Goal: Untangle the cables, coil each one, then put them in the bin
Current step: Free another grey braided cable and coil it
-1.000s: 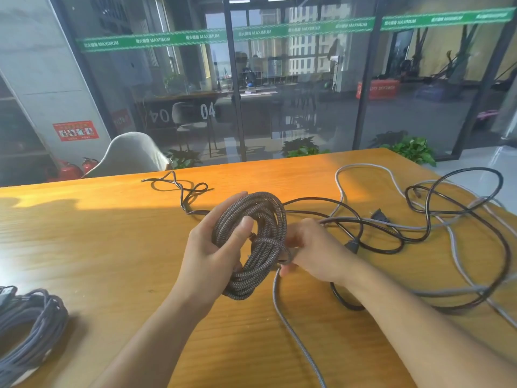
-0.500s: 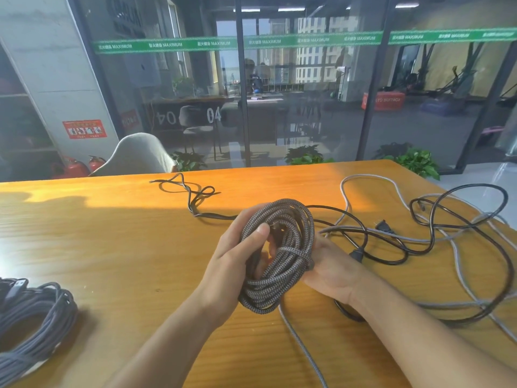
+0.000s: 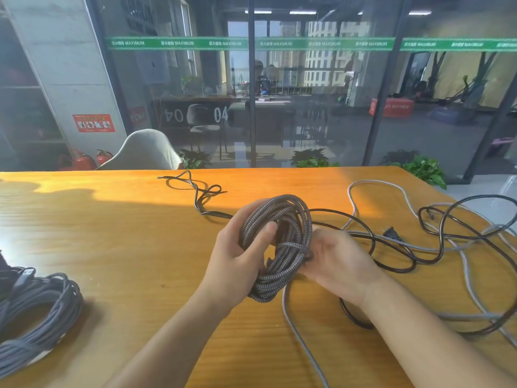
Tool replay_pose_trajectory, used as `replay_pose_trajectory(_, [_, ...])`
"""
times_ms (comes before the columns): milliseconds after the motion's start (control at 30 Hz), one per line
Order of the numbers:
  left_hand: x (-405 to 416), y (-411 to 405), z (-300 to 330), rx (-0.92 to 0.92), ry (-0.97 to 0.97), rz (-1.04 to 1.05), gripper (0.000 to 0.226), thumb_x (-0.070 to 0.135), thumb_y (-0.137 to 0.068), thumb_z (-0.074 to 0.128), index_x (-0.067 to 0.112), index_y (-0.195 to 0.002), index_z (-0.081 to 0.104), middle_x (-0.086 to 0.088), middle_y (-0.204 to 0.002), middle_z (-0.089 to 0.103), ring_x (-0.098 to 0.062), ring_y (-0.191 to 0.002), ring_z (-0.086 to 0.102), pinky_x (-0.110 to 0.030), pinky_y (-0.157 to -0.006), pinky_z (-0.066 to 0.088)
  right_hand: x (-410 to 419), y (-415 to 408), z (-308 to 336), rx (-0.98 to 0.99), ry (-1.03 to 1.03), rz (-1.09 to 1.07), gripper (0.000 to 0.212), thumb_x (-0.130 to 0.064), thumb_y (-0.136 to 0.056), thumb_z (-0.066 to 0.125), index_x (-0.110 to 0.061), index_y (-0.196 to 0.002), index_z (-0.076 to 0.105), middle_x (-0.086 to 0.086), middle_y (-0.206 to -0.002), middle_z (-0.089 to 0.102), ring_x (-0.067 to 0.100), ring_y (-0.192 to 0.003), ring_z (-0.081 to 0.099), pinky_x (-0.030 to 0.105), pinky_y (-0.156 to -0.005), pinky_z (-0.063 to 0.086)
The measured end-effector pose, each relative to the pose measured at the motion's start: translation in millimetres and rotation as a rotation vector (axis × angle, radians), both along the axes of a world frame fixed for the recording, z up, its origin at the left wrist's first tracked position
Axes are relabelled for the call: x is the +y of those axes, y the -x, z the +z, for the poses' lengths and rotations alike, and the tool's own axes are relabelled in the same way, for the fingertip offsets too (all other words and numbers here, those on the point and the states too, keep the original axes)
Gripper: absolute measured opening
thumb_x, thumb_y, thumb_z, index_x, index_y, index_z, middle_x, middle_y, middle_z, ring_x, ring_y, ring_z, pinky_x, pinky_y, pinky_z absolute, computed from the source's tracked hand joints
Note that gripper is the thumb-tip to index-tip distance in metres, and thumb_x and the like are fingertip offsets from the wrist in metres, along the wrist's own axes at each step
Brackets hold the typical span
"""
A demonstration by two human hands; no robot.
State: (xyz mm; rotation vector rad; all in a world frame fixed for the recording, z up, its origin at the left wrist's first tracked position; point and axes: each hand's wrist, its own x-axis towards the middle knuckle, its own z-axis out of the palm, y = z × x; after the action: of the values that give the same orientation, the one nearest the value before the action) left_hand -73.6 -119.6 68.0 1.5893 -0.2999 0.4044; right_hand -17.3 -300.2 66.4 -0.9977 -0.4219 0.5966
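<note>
Above the desk (image 3: 112, 233), both hands grip the braided coil (image 3: 275, 247): left hand (image 3: 237, 261) at its left side, right hand (image 3: 333, 261) at its right, tail (image 3: 302, 345) trailing toward the person.

1. Bright warm sunlight falls across the far part of the long orange wooden table (image 3: 117, 242), and a soft dark shadow lies along its back left edge
2. The big glass wall (image 3: 321, 107) shows pale reflections and looks dim and a bit hazy
3. Straight lines bend near the picture edges
4. The close-up parts look sharp
</note>
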Motion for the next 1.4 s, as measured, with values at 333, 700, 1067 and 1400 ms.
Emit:
replay_pose_trajectory(333, [7.1,-2.7,-3.2,0.036,0.038,0.130,0.025,0.020,-0.101,0.066,0.028,-0.125,0.067,0.015,-0.064,0.062,-0.012,-0.050,0.048,-0.025,-0.049,0.046,10.9,6.7,-2.3,-0.327,0.190,-0.318,0.053,-0.009,-0.087,0.082,-0.013,-0.128,0.049,0.013,-0.122,0.068,0.025,-0.096,0.072,0.036,-0.082,0.059])
replay_pose_trajectory(700, [5.0,-8.2,-16.1,0.138,0.055,0.135,0.018,0.025,-0.102,0.065,0.026,-0.120,0.070,0.022,-0.063,0.063,0.003,-0.058,0.058,-0.015,-0.059,0.046,29.0,10.5,-26.4,-0.805,0.800,-0.721,0.038,-0.061,-0.080,0.064,-0.044,-0.111,0.079,-0.019,-0.130,0.060,0.007,-0.120,0.061,0.041,-0.091,0.059])
replay_pose_trajectory(1067, [0.2,-11.1,-15.0,0.004,-0.138,0.183,0.040,0.024,-0.104,0.061,0.039,-0.140,0.052,0.023,-0.087,0.071,0.002,-0.065,0.060,-0.015,-0.064,0.045,43.1,21.0,-23.0,-0.771,0.661,-0.802,0.009,-0.026,-0.103,0.064,-0.026,-0.105,0.072,-0.022,-0.131,0.051,0.004,-0.111,0.059,0.027,-0.093,0.051])
replay_pose_trajectory(1400, [-5.7,-14.7,-15.6,0.023,-0.166,0.121,0.038,0.031,-0.105,0.058,0.046,-0.139,0.053,0.023,-0.073,0.063,-0.010,-0.057,0.054,-0.028,-0.063,0.050,30.9,14.2,-7.7,-0.447,0.317,-0.950,0.022,-0.013,-0.105,0.060,-0.019,-0.093,0.077,-0.005,-0.120,0.061,0.008,-0.106,0.066,0.041,-0.104,0.053])
